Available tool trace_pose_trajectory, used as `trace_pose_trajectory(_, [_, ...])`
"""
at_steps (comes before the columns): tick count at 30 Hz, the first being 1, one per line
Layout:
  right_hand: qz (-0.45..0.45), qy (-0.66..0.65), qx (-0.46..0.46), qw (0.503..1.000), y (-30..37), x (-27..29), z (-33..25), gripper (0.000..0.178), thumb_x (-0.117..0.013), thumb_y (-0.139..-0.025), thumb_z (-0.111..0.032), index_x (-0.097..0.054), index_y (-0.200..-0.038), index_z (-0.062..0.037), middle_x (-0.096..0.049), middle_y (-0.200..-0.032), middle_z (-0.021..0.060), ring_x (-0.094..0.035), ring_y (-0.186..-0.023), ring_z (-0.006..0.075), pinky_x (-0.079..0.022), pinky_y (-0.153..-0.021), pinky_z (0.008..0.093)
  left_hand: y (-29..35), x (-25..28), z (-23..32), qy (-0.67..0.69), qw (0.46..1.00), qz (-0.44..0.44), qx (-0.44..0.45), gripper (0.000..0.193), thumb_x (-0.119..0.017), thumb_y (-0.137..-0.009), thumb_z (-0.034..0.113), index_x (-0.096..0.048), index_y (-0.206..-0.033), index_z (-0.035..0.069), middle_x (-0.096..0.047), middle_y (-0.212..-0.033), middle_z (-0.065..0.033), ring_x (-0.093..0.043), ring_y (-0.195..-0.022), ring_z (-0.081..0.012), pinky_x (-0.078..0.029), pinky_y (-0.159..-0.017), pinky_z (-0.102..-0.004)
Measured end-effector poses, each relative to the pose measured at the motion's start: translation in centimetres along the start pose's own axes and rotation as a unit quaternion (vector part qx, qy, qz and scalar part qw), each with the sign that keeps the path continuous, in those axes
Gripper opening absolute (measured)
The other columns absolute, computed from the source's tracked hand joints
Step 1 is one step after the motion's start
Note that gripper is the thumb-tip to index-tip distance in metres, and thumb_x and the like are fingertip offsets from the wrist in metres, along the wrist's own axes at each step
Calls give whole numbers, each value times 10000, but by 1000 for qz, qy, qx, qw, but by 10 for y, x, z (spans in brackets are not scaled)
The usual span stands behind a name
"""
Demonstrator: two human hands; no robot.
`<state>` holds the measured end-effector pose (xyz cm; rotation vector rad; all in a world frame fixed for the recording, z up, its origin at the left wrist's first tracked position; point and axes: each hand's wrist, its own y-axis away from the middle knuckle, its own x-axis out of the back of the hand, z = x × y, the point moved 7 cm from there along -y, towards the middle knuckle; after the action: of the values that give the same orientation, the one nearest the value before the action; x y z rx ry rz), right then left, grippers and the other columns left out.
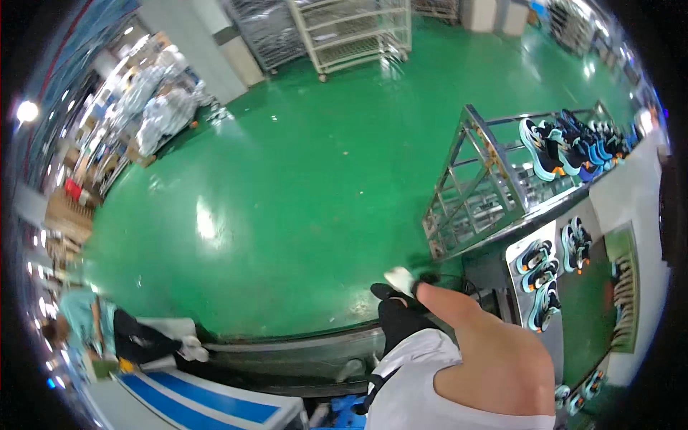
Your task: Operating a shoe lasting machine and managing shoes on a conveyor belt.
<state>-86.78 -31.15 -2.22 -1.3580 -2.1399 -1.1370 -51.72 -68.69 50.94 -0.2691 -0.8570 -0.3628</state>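
Observation:
My right arm reaches forward from the lower right. My right hand [400, 279], in a white glove with a dark cuff at the wrist, hangs low over the green floor beside my dark shoe. It is too small and bright to show how the fingers lie, and I see no object in it. My left hand is out of view. To the right of my arm, several black and light-blue sports shoes [546, 304] rest on a white-topped table [510, 252] beside a green belt [584, 308].
A metal rack [494, 154] carrying more sports shoes [545, 149] stands ahead on the right. A wheeled cart [351, 36] is at the far side of the green floor [301, 179]. At lower left, a person in a teal top [82, 315] is near a blue-and-white surface [208, 401].

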Motion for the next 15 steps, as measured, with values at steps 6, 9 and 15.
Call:
trace_pose_trajectory(6, [-31,-491,189,850,-13,235,-295,286,-620,-946,-310,-679,-1016,-39,-717,-946,77,-645,-867,145,-515,-769,275,-74,-268,117,65,889,-407,-198,300,-640,-971,238,-638,-1191,35,-659,-1157,-109,-609,-1121,-218,-459,-1006,-329])
trace_pose_trajectory(9, [-10,-549,450,704,50,373,-361,161,-649,-922,-210,-641,-906,-49,-694,-869,60,-666,-848,174,-529,-765,307,-113,-391,132,37,846,-454,-277,405,-555,-1011,168,-507,-1339,-65,-682,-1132,-113,-618,-1010,-144,-482,-912,-276])
trace_pose_trajectory(15, [31,-473,772,423,94,529,-405,191,-613,-908,-180,-563,-758,-71,-621,-756,70,-635,-716,223,-493,-625,357,-189,-544,-1,-226,765,-515,-315,266,-612,-967,216,-646,-1031,-39,-673,-938,-93,-605,-852,-173,-499,-765,-304])
